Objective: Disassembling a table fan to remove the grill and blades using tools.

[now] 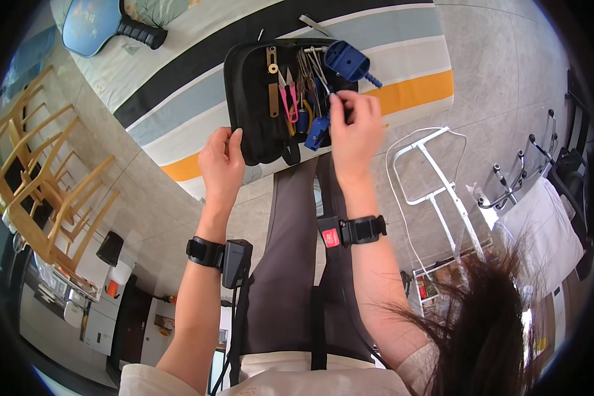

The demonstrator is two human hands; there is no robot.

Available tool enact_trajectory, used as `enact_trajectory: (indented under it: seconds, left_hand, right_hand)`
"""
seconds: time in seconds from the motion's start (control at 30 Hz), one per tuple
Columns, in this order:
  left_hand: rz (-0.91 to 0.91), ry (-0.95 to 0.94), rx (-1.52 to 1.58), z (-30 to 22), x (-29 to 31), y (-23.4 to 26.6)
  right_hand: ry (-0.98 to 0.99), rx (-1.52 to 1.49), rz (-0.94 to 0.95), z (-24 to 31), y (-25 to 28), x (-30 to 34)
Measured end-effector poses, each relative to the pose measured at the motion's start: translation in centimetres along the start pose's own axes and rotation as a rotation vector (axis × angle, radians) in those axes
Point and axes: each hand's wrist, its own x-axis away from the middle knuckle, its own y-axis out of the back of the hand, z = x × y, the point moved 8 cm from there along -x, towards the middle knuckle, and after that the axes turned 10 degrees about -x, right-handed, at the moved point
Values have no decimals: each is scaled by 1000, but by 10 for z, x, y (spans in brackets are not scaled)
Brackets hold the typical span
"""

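A black zip case (252,99) lies open on the striped cloth in front of me, full of small tools. My left hand (222,162) is closed at the case's left edge, thumb and fingers pinched on its rim. My right hand (356,129) is over the right side, its fingertips pinched on the lower end of a slim silver metal tool (319,70). Beside it in the case are pink-handled snips (289,102), a brass-coloured strip (274,99) and a blue clamp-like piece (317,134). A larger blue cup-shaped tool (348,61) rests at the case's upper right corner.
The striped cloth (412,33) covers the table. A blue paddle (94,26) with a black grip lies at the far left, and a small metal piece (314,25) lies beyond the case. Wooden chairs (59,178) stand left; a white metal frame (435,171) stands on the floor at right.
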Motion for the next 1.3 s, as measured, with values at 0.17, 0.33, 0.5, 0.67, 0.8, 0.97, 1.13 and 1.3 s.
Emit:
enact_trajectory:
  seconds: [0.17,0.33,0.5,0.67,0.8,0.97,1.13,1.3]
  left_hand:
    - [-14,12,70,-2,1,-3]
    - [-21,0,35,1,2,-1]
    - [-32,-11,23,2,0,-1]
    - [-26,-21,11,5,-1,-1]
    - [-41,-20,23,2,-1,-2]
    - [-39,-3,14,9,0,-1]
    - [-29,-18,20,5,-1,-4]
    - [-16,9,2,4,0,-3]
  right_hand:
    - [106,188,243,9,-30,25]
    - [-1,354,228,-2,-34,19]
    - [-62,332,199,-9,-29,7]
    - [-150,295,156,-17,-22,-2]
    - [-98,324,87,-18,-18,-2]
    - [20,212,103,1,-23,8]
    - [91,274,280,19,-48,30]
    - [-70,387,370,12,-61,32]
